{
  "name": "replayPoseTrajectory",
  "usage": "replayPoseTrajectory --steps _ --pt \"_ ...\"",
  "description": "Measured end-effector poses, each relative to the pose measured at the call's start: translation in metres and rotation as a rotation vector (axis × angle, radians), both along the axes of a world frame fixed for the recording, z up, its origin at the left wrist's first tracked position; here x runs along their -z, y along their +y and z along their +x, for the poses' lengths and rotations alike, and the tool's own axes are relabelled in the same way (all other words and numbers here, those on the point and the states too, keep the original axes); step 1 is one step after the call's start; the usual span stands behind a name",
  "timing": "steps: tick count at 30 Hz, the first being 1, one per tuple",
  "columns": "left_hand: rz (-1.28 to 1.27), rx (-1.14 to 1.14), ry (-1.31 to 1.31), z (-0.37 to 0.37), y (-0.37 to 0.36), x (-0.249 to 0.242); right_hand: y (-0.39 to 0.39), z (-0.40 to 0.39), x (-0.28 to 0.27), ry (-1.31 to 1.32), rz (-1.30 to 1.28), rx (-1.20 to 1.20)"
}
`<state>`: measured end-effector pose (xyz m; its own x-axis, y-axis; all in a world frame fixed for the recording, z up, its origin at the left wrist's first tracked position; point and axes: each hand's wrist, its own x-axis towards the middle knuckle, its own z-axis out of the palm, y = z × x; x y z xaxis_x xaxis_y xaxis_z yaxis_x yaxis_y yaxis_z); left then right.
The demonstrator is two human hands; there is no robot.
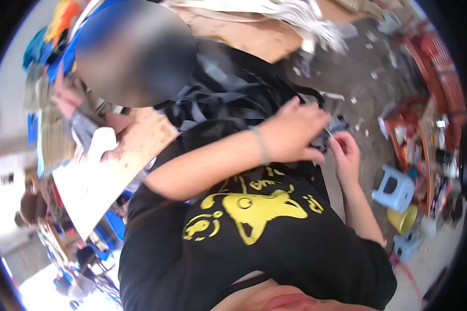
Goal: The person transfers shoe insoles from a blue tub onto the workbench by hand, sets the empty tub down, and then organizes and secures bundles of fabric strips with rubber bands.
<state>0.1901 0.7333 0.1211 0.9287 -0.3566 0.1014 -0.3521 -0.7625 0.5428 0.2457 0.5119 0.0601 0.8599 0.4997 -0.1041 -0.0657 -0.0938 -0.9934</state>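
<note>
Cloth [233, 78] black, with dark-grey strips. T-shirt [316, 254] plain black, with print [241, 207] in bright yellow: star-shaped figure plus smaller squiggles. Wristband [261, 145] muted grey-green. Bench [140, 136] pale wood tone, brown blotches. Bundled strips [290, 14] white. Floor [342, 59] dark grey, flecked with white scraps. Stool [396, 187] light blue; bucket [402, 220] yellow. Shelving [442, 70] at far right reddish-brown. Upper-left pile [62, 20] mixed: orange, teal, blue. Stack [55, 129] below it dull beige-green.

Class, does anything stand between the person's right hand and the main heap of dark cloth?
Yes: in this view the left hand lies between the right hand and the dark cloth. Whether it truly blocks the way in depth cannot be told.
</note>
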Motion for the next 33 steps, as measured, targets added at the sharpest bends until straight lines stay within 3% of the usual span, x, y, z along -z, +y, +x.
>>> replayPoseTrajectory --steps 1,3,4,5,7,9,11,14,17,21,26,30,33 --pt "0.026 -0.035 -0.064 0.000 -0.011 0.031 0.000 -0.001 -0.006 0.060 -0.001 0.007" --pt "0.098 -0.154 -0.049 0.004 -0.016 0.044 -0.006 0.002 -0.005 0.333 0.146 0.002" --pt "0.128 -0.125 0.075 0.008 -0.011 0.053 -0.009 0.007 -0.004 0.473 0.209 0.009" --pt "0.151 -0.093 0.203 0.010 -0.006 0.054 -0.014 0.016 -0.002 0.491 0.198 -0.068" --pt "0.098 -0.092 0.085 0.002 -0.003 0.065 -0.024 0.037 0.002 0.527 0.168 -0.218" --pt "0.051 -0.091 0.019 -0.005 -0.002 0.073 -0.034 0.065 0.008 0.204 -0.155 -0.328" --pt "0.007 -0.092 0.001 -0.007 0.001 0.073 -0.037 0.088 0.008 0.137 -0.253 -0.467" --pt "-0.070 -0.115 0.044 -0.010 0.006 0.069 -0.033 0.114 0.004 0.018 -0.305 -0.458" --pt "-0.157 -0.090 0.041 -0.016 0.023 0.066 -0.044 0.145 0.012 -0.033 -0.301 -0.202" --pt "-0.180 -0.075 0.007 -0.026 0.033 0.070 -0.052 0.182 0.026 0.011 -0.175 -0.042" --pt "-0.039 -0.086 0.099 -0.023 0.025 0.071 -0.009 0.169 -0.017 -0.177 -0.206 -0.119" --pt "0.010 -0.090 0.090 -0.025 0.022 0.075 -0.005 0.189 -0.062 0.097 0.268 0.160" --pt "-0.008 -0.111 0.128 -0.025 0.023 0.071 -0.001 0.193 -0.076 0.277 0.408 0.302"
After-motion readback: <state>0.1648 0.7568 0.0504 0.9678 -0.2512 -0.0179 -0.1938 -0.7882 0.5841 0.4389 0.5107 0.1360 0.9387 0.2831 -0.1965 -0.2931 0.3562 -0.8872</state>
